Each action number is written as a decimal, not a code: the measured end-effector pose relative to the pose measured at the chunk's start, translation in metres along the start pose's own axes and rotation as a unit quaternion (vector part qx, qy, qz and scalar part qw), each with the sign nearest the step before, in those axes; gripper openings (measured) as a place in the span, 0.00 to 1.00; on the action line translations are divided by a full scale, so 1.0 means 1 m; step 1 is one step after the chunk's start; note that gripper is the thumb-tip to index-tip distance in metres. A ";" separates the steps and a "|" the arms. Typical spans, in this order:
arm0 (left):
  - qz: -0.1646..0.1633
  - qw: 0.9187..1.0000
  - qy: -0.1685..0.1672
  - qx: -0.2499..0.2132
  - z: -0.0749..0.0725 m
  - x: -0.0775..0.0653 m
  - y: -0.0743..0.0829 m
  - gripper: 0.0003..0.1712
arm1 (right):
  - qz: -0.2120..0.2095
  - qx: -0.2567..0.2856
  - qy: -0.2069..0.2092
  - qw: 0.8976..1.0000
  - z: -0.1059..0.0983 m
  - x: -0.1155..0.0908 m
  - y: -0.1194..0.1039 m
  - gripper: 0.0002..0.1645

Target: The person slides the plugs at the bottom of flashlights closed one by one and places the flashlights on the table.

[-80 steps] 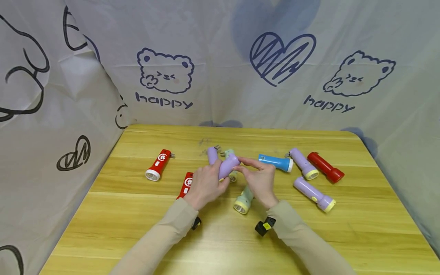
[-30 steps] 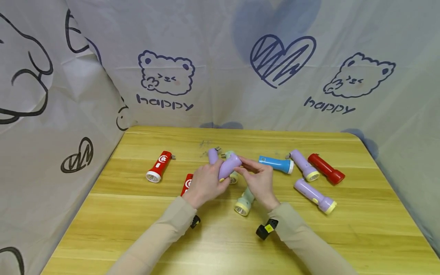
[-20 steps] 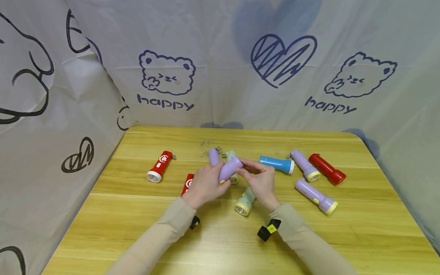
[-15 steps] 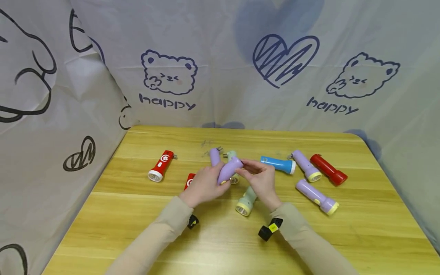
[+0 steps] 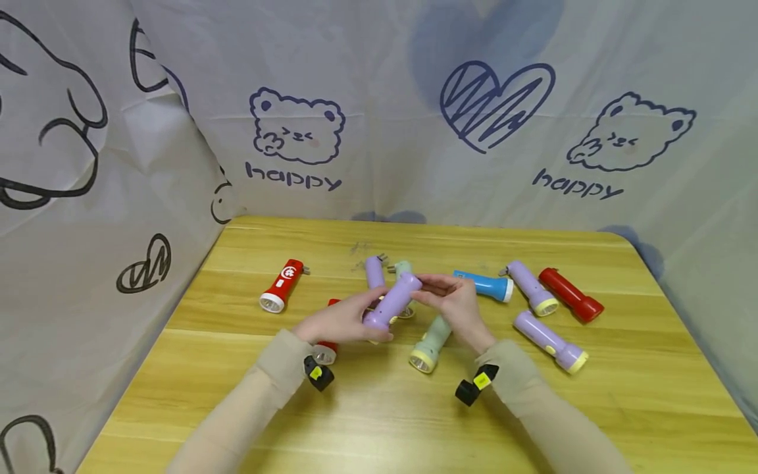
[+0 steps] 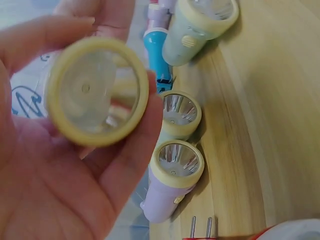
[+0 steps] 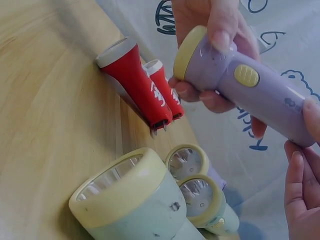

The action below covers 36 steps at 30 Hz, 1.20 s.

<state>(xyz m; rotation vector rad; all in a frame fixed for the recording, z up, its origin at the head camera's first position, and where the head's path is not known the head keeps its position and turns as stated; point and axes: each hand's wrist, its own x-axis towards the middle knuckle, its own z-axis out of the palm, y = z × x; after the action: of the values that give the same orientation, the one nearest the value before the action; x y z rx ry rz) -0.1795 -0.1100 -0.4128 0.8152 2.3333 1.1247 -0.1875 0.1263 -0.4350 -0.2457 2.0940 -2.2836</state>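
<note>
Gripping the raised purple flashlight [image 7: 270, 95] by its head, left fingers [image 7: 215, 102] likely steady it as right fingers [image 7: 297, 175] pinch its tail.

The head camera looks forward and down from above and behind the left hand [image 5: 343, 321] and right hand [image 5: 460, 308], far enough back to include the forearms [image 5: 239, 408]. The left wrist camera [image 5: 322, 376], close at its palm, faces the lens end of the lilac flashlight [image 6: 97, 92]. The right wrist camera [image 5: 470, 390] looks across toward the left hand. All 3 views share the flashlight between the hands.
</note>
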 end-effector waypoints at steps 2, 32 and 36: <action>-0.001 1.000 -0.012 -0.020 -0.003 -0.001 0.000 0.47 | 0.003 -0.003 0.000 1.000 -0.002 0.001 -0.001 0.24; -0.121 0.948 0.210 -0.206 -0.046 0.018 -0.032 0.43 | -0.012 -0.062 -0.069 0.996 -0.014 0.002 0.005 0.22; -0.154 0.933 0.251 -0.206 -0.053 0.025 -0.040 0.44 | -0.010 -0.075 -0.077 0.994 -0.016 0.000 0.007 0.22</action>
<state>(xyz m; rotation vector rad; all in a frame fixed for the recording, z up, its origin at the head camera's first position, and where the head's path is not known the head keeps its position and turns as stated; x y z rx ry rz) -0.2426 -0.1430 -0.4167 -0.0018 2.3495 1.7401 -0.1899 0.1416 -0.4429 -0.4344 2.1938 -2.0442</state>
